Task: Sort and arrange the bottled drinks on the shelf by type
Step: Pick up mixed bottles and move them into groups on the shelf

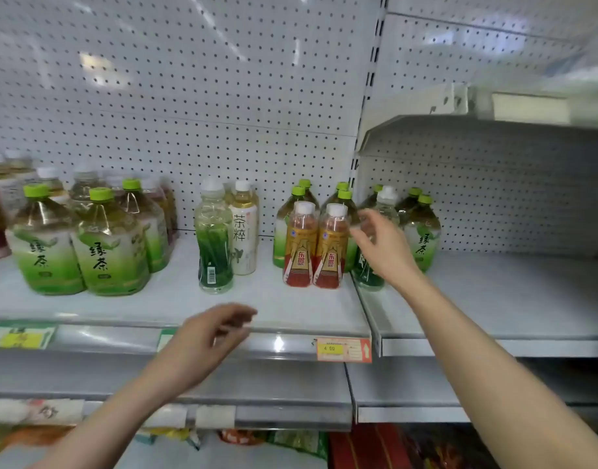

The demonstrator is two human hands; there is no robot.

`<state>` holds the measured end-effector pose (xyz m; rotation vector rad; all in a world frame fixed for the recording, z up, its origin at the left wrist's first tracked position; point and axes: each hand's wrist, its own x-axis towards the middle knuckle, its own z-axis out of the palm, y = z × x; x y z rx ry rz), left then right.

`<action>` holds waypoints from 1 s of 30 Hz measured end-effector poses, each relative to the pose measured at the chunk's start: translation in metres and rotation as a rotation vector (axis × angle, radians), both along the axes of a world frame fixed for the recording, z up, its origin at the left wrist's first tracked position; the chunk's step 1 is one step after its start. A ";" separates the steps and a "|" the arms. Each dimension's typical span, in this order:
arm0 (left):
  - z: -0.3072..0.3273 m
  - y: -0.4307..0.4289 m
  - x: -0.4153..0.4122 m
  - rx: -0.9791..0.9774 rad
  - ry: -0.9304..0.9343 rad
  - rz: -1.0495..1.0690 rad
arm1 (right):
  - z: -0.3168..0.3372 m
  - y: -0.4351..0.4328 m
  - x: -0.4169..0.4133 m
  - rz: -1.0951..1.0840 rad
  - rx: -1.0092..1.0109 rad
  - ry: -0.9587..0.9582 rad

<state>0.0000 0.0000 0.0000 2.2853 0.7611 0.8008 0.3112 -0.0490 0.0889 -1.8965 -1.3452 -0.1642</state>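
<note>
Bottles stand in mixed clusters along the shelf [175,309], and the coming move looks to turn on one of them — the clear bottle with a white cap [385,211] and dark green base, standing upright at the join between the two shelf sections.

That bottle lies directly behind the right hand [382,245], on the far side of it from the camera, so the palm hides much of the body. The right hand is spread open, fingers [370,220] splayed, at about the height of the bottle's shoulder; it grips nothing, and whether the fingertips touch the plastic I cannot tell. Just to its left stand two orange-and-red bottles [313,245], side by side and touching, and behind and to the right are large green-capped tea bottles [423,231].

A look-alike clear bottle with green inside [213,238] stands well apart to the left, beside a cream-labelled tea bottle [245,231]. By my reading, the sorting calls for bringing the two clear ones together — a leftward carry along the shelf front.

The left hand [209,336] hangs lower, in front of the shelf edge, loosely open and empty, blurred. It is nearer the left clear bottle; the right hand is plainly nearer the one at the join. All bottles have their long axis vertical, so a side grasp around the body suits.
</note>
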 end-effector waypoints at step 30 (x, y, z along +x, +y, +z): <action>0.038 0.083 0.161 -0.143 -0.363 0.328 | -0.041 0.067 0.014 0.291 0.202 0.460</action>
